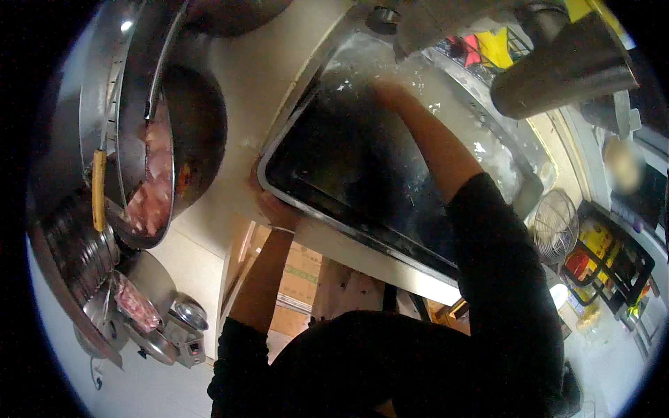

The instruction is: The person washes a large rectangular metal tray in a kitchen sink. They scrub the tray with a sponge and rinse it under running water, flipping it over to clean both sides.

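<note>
A large black rectangular tray point(360, 157) with a pale metal rim rests tilted in a sink point(502, 172) with wet, whitish surfaces. My left hand point(277, 209) is at the tray's near left corner, its fingers partly hidden by the rim; whether it grips the rim is unclear. My right hand point(389, 91) reaches over the far part of the tray. It is blurred, and I cannot make out its fingers or whether it holds anything.
At the left, a metal pan point(170, 198) holds pieces of raw meat, near a wooden-handled utensil point(99, 190). A pot point(149, 277) stands below it. A wire strainer point(555, 225) and a black rack point(616, 256) are at the right. A dark cylindrical container point(564, 68) is at upper right.
</note>
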`<state>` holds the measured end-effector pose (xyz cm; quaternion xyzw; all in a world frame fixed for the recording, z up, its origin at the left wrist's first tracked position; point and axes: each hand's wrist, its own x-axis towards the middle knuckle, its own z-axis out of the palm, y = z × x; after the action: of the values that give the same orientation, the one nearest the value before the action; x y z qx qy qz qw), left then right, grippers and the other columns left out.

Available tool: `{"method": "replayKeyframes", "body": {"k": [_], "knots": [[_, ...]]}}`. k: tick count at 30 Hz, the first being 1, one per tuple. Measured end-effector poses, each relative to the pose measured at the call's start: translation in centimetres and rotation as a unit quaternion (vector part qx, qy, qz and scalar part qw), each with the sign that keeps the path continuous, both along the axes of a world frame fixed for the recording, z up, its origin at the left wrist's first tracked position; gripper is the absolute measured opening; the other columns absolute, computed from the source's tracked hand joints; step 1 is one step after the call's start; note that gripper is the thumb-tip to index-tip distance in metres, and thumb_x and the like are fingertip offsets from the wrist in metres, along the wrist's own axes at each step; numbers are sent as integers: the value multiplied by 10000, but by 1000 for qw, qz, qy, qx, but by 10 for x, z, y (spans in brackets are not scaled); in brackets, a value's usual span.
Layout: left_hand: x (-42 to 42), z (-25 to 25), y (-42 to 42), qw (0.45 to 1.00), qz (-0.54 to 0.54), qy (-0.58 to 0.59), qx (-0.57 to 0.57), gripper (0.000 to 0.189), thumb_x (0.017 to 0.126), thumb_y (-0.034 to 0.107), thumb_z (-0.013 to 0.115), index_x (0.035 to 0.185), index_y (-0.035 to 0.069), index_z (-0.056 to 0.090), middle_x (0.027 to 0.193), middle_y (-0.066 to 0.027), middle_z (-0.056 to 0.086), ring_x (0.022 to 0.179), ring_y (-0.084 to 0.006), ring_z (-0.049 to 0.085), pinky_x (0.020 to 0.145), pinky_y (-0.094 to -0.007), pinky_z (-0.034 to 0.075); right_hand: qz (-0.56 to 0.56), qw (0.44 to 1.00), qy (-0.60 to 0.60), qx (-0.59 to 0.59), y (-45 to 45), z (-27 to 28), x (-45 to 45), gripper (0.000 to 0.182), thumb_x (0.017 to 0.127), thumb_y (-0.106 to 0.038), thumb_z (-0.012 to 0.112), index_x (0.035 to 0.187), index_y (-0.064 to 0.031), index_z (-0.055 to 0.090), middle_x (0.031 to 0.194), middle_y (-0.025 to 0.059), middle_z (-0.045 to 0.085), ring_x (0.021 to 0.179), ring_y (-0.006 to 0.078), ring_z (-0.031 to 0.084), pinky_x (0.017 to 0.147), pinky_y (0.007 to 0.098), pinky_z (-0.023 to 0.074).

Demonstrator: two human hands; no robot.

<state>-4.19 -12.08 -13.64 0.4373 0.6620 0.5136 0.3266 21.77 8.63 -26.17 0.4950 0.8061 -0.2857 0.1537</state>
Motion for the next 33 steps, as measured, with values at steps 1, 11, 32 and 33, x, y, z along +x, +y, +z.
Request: {"method": "replayKeyframes", "body": {"k": [1, 11, 32, 33], "knots": [[0, 1, 0, 1000, -6, -18, 7, 825, 845, 662, 222, 1264, -34, 364, 1187, -174, 424, 1122, -278, 421, 975, -388, 320, 1, 1000, 6, -9, 8, 2, -5, 344, 766, -189, 547, 1073, -35, 574, 1079, 183, 580, 974, 329, 568, 863, 425, 437], [-2, -9, -1, 999, -41, 0, 22, 787, 879, 610, 213, 1291, -52, 320, 1217, -203, 424, 1124, -308, 431, 991, -378, 294, -7, 977, 152, 151, -61, 27, -67, 367, 759, -194, 595, 1098, -52, 577, 999, 178, 619, 876, 345, 607, 778, 418, 488], [80, 94, -22, 578, -698, 422, 18, 216, 847, 311, 525, 980, 159, 603, 946, -48, 608, 908, -236, 579, 787, -395, 445, -321, 864, 104, 374, -164, 239, 217, 314, 762, -157, 619, 1057, -57, 580, 1064, 222, 555, 977, 372, 541, 847, 427, 437], [81, 95, -21, 551, -715, 430, 10, 204, 856, 310, 514, 958, 158, 603, 933, -49, 612, 885, -237, 588, 769, -393, 456, -319, 865, 122, 367, -162, 240, 214, 298, 764, -161, 618, 1043, -60, 591, 1059, 215, 562, 975, 366, 546, 845, 423, 439]]}}
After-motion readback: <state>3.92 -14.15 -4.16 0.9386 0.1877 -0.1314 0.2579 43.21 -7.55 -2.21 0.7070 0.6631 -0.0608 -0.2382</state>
